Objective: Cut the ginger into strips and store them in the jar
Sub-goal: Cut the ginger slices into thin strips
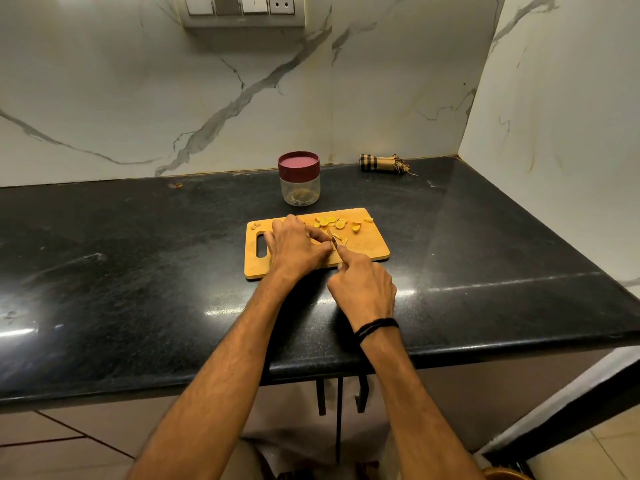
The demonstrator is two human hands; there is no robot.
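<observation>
A wooden cutting board (370, 249) lies on the black counter. Several yellow ginger slices (330, 222) are scattered along its far edge. My left hand (294, 245) presses down on a piece of ginger in the middle of the board, and the hand mostly hides that piece. My right hand (363, 285) grips a small knife (333, 240) whose blade stands right beside my left fingertips. Behind the board stands a clear jar (300, 188) with its dark red lid (298, 164) on; a few bits lie at its bottom.
A rolled checked cloth (382, 163) lies at the back right against the marble wall. The black counter (138, 271) stretches left and right of the board. Its front edge runs under my forearms. A switch panel (242, 8) is on the wall above.
</observation>
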